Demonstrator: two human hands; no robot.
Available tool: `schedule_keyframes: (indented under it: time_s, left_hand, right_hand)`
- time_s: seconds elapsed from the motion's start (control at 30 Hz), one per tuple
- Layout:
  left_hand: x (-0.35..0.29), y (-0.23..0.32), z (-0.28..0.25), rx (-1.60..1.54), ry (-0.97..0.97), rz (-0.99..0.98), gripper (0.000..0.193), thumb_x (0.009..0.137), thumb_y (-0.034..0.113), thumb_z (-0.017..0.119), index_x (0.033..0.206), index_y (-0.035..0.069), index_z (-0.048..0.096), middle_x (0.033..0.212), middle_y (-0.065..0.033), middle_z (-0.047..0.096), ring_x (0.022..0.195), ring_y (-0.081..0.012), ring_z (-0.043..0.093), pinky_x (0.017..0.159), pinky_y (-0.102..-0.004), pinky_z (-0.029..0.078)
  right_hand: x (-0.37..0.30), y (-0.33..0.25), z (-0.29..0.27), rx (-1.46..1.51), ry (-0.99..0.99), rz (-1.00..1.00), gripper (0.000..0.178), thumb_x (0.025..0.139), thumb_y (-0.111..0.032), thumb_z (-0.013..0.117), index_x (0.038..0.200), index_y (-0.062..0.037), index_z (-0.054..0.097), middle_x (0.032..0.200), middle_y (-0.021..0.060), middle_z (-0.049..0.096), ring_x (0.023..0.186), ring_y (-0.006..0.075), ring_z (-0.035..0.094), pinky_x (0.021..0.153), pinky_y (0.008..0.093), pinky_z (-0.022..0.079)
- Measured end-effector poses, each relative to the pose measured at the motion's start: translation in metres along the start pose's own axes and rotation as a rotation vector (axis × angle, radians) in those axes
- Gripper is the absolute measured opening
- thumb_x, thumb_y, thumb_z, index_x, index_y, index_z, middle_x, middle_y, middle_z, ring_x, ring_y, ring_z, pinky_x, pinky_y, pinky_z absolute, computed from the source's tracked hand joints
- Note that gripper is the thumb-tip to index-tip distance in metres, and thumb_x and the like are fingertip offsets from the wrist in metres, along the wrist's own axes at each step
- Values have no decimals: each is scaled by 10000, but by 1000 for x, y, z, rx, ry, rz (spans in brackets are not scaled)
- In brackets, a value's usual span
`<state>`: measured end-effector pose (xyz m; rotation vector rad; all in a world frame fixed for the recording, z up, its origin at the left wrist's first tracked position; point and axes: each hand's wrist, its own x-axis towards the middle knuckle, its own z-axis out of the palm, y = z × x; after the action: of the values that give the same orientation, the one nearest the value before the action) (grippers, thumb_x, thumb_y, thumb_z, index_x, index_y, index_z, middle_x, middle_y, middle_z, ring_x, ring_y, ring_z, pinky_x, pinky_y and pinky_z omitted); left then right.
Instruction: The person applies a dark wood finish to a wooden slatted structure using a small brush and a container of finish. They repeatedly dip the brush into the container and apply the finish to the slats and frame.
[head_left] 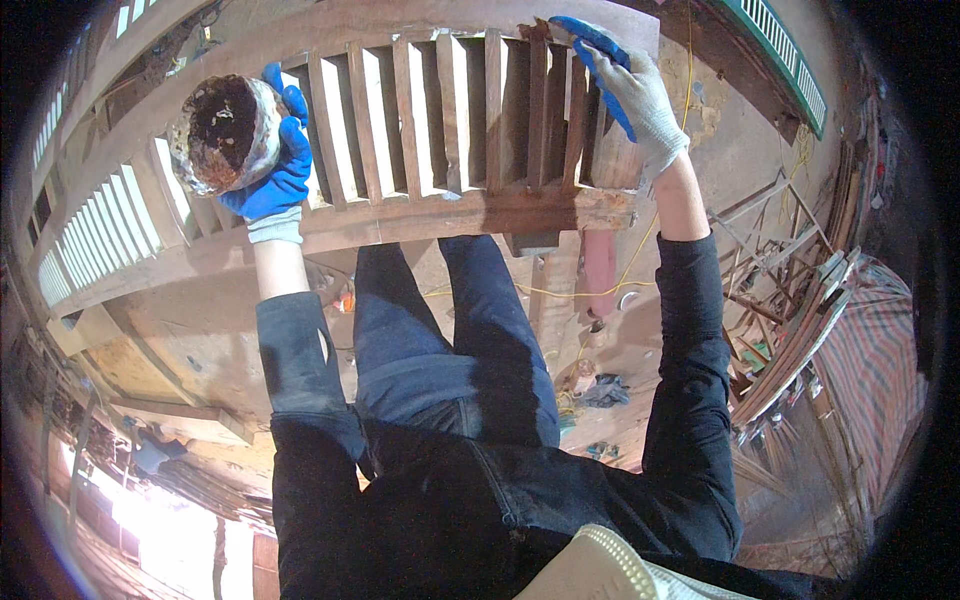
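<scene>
My left hand (275, 175), in a blue and pale grey glove, grips a round, crusted pot (272, 135) from its right side. Dark brown residue coats the pot's inside, and its mouth tilts towards me. On the far right end of a slatted wooden panel (560, 212) rests my right hand (625, 85), gloved the same way. Its fingers stretch leftward over the far rail, next to a dark brown smear (537, 32). Nothing shows in its grasp, though the palm side is partly hidden.
A yellow cord (640, 284) runs across the floor below the panel. To the right stand a thin frame (770, 215) and a striped sheet (875, 370). A green-edged slatted piece (785, 60) lies at the far right. Wooden boards (180, 415) are at the left.
</scene>
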<state>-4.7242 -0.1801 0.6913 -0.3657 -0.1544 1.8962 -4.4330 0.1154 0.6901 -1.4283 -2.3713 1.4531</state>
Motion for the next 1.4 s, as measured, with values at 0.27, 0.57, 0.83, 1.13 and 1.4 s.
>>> schedule_keyframes:
  time_s: [0.27, 0.57, 0.83, 1.13, 1.4]
  left_hand:
    - [2, 6, -3, -55, -13, -44, 829, 744, 408, 723, 1431, 101, 375, 1488, -175, 360, 1338, -428, 336, 1026, -628, 394]
    - [1, 3, -3, -83, -6, -33, 911, 740, 427, 732, 1475, 107, 297, 1498, -177, 342, 1352, -423, 318, 1031, -643, 379]
    - [1, 2, -3, -52, -2, 0, 858, 761, 404, 718, 1470, 137, 315, 1510, -171, 330, 1341, -398, 334, 999, -625, 415]
    - [2, 2, 0, -30, 8, -13, 817, 794, 404, 694, 1472, 145, 320, 1527, -166, 307, 1333, -411, 342, 994, -613, 431]
    - [0, 3, -1, -41, 2, -14, 866, 757, 383, 731, 1465, 101, 319, 1509, -167, 333, 1325, -410, 363, 999, -599, 431]
  right_hand:
    - [-40, -53, 26, -818, 252, -444, 426, 859, -167, 602, 1262, -307, 589, 903, 95, 606, 722, 277, 668, 590, 397, 543]
    - [-47, -67, 15, -769, 286, -380, 434, 818, -114, 600, 1224, -264, 612, 918, 80, 624, 771, 281, 671, 613, 406, 539]
    - [-51, -77, 20, -773, 275, -364, 385, 851, -149, 591, 1214, -273, 613, 947, 86, 637, 754, 306, 670, 640, 433, 539]
    - [-46, -71, 25, -711, 296, -377, 463, 837, -114, 615, 1267, -286, 606, 931, 79, 622, 780, 303, 661, 647, 414, 540]
    - [-50, -47, 10, -623, 265, -511, 472, 825, -77, 619, 1236, -309, 611, 889, 61, 618, 771, 286, 655, 644, 399, 540]
